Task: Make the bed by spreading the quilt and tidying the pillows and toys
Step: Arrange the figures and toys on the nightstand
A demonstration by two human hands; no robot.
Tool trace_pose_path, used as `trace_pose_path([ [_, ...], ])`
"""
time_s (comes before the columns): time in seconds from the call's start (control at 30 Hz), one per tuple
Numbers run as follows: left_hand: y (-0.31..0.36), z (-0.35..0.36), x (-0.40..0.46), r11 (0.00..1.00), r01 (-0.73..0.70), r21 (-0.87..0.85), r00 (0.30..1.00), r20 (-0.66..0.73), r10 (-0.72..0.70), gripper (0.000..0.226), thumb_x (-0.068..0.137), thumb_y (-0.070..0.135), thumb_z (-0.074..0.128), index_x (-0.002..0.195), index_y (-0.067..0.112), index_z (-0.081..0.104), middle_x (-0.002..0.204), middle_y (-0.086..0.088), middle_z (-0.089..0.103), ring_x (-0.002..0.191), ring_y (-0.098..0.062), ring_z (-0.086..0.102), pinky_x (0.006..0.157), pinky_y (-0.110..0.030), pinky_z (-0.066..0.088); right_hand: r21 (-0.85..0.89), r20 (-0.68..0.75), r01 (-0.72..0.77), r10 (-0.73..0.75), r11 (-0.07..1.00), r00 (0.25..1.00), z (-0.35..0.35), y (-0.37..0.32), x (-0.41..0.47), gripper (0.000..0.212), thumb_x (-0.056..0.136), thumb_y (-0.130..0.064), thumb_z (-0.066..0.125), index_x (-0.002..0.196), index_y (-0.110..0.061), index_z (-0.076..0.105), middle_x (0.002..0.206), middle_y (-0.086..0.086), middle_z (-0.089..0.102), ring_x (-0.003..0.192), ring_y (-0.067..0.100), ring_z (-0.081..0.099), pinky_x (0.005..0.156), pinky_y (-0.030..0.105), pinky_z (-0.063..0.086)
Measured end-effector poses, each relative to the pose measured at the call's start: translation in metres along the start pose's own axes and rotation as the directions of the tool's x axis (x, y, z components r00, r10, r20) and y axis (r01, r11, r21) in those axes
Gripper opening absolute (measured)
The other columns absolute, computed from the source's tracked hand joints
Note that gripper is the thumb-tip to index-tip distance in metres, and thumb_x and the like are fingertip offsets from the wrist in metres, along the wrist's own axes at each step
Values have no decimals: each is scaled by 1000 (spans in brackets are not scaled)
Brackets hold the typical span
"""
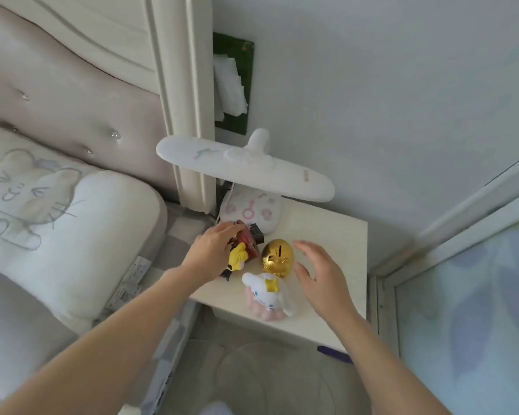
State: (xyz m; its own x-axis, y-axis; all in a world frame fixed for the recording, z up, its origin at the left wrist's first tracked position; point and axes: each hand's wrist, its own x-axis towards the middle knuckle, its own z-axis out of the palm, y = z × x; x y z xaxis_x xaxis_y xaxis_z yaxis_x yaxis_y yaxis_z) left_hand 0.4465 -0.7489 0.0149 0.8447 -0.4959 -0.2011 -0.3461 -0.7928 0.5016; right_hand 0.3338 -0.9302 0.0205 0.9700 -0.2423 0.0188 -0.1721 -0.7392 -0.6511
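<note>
**Two hands at the bedside toys, pillow already up**

Two hands work over the white nightstand tabletop (pixel 327 235). Left hand (pixel 213 253) rests on a red and black toy (pixel 247 239) with a yellow mitt, fingers draped over its top; whether they actually grip it I cannot tell. Right hand (pixel 318 274) hovers spread, fingers wide, holding nothing, just right of the gold piggy bank (pixel 277 257). White long-eared plush (pixel 265 293) lies at the tabletop's near edge, between both hands and closer to the right palm, long axis running toward the camera. Airplane-shaped lamp (pixel 243 167) hangs over the back of the group. Cat-print pillow (pixel 57 214) leans on the tufted headboard (pixel 72 94), well apart to the left. Likely step: lining up the toys; right hand is nearer the bank and plush.
</note>
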Motion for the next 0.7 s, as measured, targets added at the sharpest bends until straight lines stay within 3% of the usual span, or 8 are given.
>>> trace_pose_path([
  [0.13, -23, 23, 59, 988, -91, 128, 995, -34, 96, 54, 92, -4, 37, 137, 25, 42, 147, -1, 38, 136, -21, 34, 112, -37, 30, 73, -78, 44, -38, 996, 996, 20, 36, 39, 36, 90, -13, 55, 126, -17, 54, 126, -3, 56, 113, 11, 53, 84, 10, 32],
  [0.27, -30, 33, 87, 998, 28, 51, 999, 19, -29, 46, 97, 27, 40, 141, 20, 31, 144, -8, 41, 129, -26, 43, 104, -35, 35, 138, -77, 114, -104, 984, 992, 41, 52, 78, 33, 91, -19, 54, 123, -20, 56, 124, -6, 58, 101, 4, 54, 85, 14, 33],
  [0.37, -36, 47, 90, 999, 38, 18, 997, 72, -39, 68, 88, 57, 41, 142, 19, 27, 144, -8, 41, 127, -27, 43, 104, -35, 34, 135, -66, 217, -210, 967, 976, 63, 54, 104, 32, 91, -21, 54, 123, -21, 55, 124, -7, 58, 102, 2, 53, 86, 16, 34],
  [0.47, -39, 59, 89, 999, -14, 34, 998, 62, 12, 88, 70, 75, 39, 137, 18, 35, 137, -7, 47, 119, -23, 48, 97, -33, 37, 99, -61, 304, -299, 948, 952, 81, 54, 122, 33, 91, -19, 54, 124, -20, 55, 125, -5, 58, 107, 6, 56, 86, 15, 35],
  [0.53, -40, 64, 91, 998, -42, 43, 998, 46, 40, 94, 60, 79, 38, 132, 18, 40, 131, -5, 51, 114, -21, 51, 95, -32, 39, 84, -67, 341, -336, 936, 939, 90, 56, 131, 33, 91, -20, 55, 123, -20, 56, 124, -3, 59, 108, 7, 56, 88, 18, 38],
  [0.7, -38, 72, 94, 997, -37, -63, 998, -62, 33, 73, 70, 68, 57, 120, 15, 53, 115, -4, 60, 101, -20, 57, 88, -32, 47, 182, -105, 310, -295, 933, 950, 103, 60, 134, 30, 91, -20, 56, 120, -17, 58, 119, 2, 62, 101, 6, 56, 92, 22, 44],
])
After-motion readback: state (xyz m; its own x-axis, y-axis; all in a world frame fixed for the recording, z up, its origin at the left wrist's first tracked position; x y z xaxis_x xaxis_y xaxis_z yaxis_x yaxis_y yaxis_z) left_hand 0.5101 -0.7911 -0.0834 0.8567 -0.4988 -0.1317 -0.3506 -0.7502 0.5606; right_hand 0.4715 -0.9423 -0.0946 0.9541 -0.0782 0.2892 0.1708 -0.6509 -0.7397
